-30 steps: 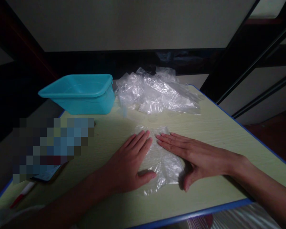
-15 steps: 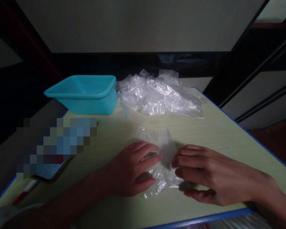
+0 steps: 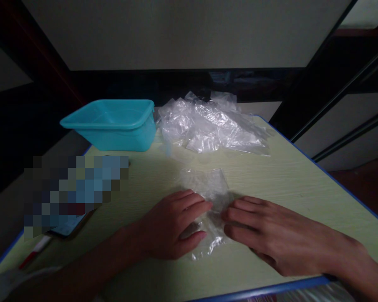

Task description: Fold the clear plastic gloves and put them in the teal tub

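So, hands (image 3: 171, 224) (image 3: 271, 235) on clear plastic (image 3: 208, 183)

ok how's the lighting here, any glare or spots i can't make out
Head view: dim overall, darkest at far left; glare streaks on the clear plastic pile, glints on the clear plastic sheet; shadow on the tabletop below the left forearm; pixel blocks mask most of the phone.
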Demonstrator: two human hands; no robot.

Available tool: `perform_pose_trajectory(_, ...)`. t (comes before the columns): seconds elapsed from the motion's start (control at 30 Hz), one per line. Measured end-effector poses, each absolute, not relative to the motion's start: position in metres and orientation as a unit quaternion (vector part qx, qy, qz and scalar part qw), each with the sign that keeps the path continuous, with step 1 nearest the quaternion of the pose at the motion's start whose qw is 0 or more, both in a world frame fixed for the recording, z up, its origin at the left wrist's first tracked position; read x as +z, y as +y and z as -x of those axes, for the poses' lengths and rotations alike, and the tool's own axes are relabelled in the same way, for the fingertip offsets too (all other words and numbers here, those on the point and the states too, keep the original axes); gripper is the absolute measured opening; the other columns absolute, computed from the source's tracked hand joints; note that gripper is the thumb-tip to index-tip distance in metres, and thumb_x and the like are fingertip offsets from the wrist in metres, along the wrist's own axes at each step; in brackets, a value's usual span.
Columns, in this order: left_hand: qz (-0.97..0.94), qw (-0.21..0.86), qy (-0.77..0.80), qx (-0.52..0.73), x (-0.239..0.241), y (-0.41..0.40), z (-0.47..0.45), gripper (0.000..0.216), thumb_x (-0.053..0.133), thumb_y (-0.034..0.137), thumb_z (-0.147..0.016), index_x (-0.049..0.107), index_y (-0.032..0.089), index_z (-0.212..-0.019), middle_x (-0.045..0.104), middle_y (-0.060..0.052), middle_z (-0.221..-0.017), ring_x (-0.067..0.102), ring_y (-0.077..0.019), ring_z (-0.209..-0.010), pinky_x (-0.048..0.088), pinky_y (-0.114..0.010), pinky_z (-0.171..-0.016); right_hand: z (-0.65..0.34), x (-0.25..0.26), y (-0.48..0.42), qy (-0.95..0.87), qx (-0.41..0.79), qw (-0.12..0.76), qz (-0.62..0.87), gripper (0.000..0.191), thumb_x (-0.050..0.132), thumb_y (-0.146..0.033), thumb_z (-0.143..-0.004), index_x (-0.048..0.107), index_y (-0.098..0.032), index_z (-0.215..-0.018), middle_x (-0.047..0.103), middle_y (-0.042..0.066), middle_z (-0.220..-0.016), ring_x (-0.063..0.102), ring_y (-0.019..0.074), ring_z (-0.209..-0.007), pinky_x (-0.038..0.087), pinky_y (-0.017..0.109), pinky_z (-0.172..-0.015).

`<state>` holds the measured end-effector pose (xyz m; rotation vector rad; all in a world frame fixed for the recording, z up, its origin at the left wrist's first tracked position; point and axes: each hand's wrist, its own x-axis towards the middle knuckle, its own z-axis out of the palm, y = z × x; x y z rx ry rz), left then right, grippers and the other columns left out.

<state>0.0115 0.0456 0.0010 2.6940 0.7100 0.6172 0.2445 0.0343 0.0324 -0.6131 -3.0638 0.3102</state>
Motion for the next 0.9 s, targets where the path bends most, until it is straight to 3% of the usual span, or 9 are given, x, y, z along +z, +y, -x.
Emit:
perform_pose_trajectory(0.13, -0.931, 0.15, 0.25, 0.218, 0.002, 0.045, -0.012, 0.032, 0.045, 0.024, -0.085, 0.055, 0.006, -0.109, 0.063, -0.013, -0.097, 0.056, -0.0225, -0.087, 0.047, -0.035, -0.081, -0.246, 0.027, 0.039, -0.983, 0.055, 0.044, 0.172, 0.019, 0.042, -0.011, -0.087, 0.06, -0.015, -0.093, 0.062, 0.008, -0.099, 0.054, 0.023, -0.089, 0.048, 0.039, -0.079)
perform_pose_trajectory(0.27, -0.925, 0.171, 0.254, 0.227, 0.001, 0.045, -0.011, 0.034, 0.048, 0.021, -0.082, 0.055, 0.005, -0.111, 0.063, -0.013, -0.1, 0.056, -0.022, -0.091, 0.046, -0.034, -0.086, -0.251, 0.021, 0.046, -0.977, -0.034, 0.112, 0.176, 0.033, 0.031, -0.013, -0.095, 0.064, -0.011, -0.096, 0.066, 0.009, -0.097, 0.059, 0.0215, -0.088, 0.051, 0.036, -0.076)
perform_pose_trajectory(0.4, -0.907, 0.207, 0.274, 0.244, 0.0, 0.046, -0.01, 0.033, 0.05, 0.02, -0.081, 0.055, 0.007, -0.111, 0.064, -0.013, -0.102, 0.058, -0.021, -0.094, 0.046, -0.032, -0.086, -0.255, 0.02, 0.053, -0.976, -0.073, 0.124, 0.165, 0.038, 0.027, -0.014, -0.097, 0.064, -0.007, -0.101, 0.069, 0.011, -0.102, 0.062, 0.0201, -0.092, 0.054, 0.033, -0.077)
perform_pose_trajectory(0.6, -0.866, 0.261, 0.343, 0.254, 0.003, 0.05, -0.002, 0.022, 0.047, 0.016, -0.081, 0.06, 0.012, -0.099, 0.068, -0.007, -0.09, 0.063, -0.0165, -0.084, 0.048, -0.026, -0.077, -0.258, 0.02, 0.057, -0.979, -0.066, 0.12, 0.149, 0.038, 0.029, -0.013, -0.097, 0.066, -0.009, -0.1, 0.069, 0.009, -0.105, 0.066, 0.0188, -0.09, 0.055, 0.033, -0.075)
perform_pose_trajectory(0.73, -0.827, 0.301, 0.408, 0.243, 0.011, 0.055, 0.005, 0.021, 0.045, 0.018, -0.083, 0.064, 0.014, -0.091, 0.07, -0.003, -0.079, 0.064, -0.0138, -0.069, 0.047, -0.021, -0.062, -0.258, 0.02, 0.06, -0.981, -0.029, 0.114, 0.158, 0.037, 0.029, -0.013, -0.097, 0.066, -0.01, -0.102, 0.069, 0.009, -0.107, 0.066, 0.0184, -0.092, 0.054, 0.034, -0.079)
perform_pose_trajectory(0.8, -0.81, 0.321, 0.435, 0.226, 0.015, 0.058, 0.007, 0.022, 0.045, 0.021, -0.083, 0.066, 0.014, -0.087, 0.071, -0.003, -0.078, 0.064, -0.015, -0.068, 0.045, -0.021, -0.055, -0.257, 0.021, 0.06, -0.981, -0.01, 0.111, 0.162, 0.038, 0.028, -0.014, -0.097, 0.065, -0.011, -0.103, 0.069, 0.009, -0.107, 0.066, 0.0181, -0.093, 0.054, 0.034, -0.08)
perform_pose_trajectory(0.9, -0.789, 0.344, 0.463, 0.211, 0.019, 0.06, 0.01, 0.024, 0.046, 0.025, -0.082, 0.066, 0.014, -0.088, 0.072, -0.004, -0.08, 0.065, -0.0175, -0.072, 0.047, -0.023, -0.057, -0.257, 0.022, 0.062, -0.98, 0.016, 0.113, 0.164, 0.038, 0.027, -0.016, -0.098, 0.065, -0.01, -0.103, 0.068, 0.01, -0.107, 0.065, 0.0187, -0.094, 0.053, 0.035, -0.081)
